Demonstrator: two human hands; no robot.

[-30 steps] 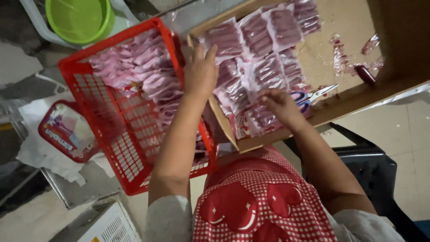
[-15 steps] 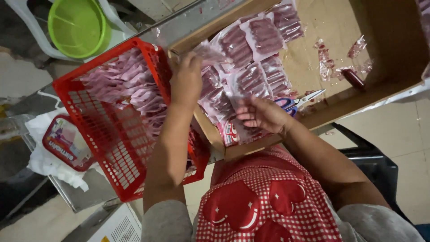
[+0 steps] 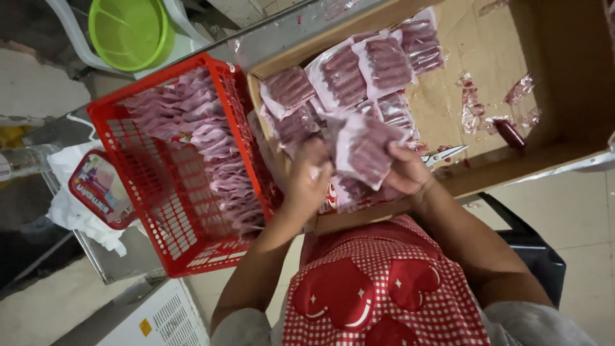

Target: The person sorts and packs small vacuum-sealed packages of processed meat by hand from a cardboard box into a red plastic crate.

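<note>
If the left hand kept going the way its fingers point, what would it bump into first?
Probably the sausage packs piled in the cardboard box. The left hand points up into that pile, though depth is hard to judge from above.

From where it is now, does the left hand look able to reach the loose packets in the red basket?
Probably yes. The left hand is at the cardboard box's near edge, right beside the red basket, whose top is open. But it seems to share hold of a sausage packet with the right hand.
</note>
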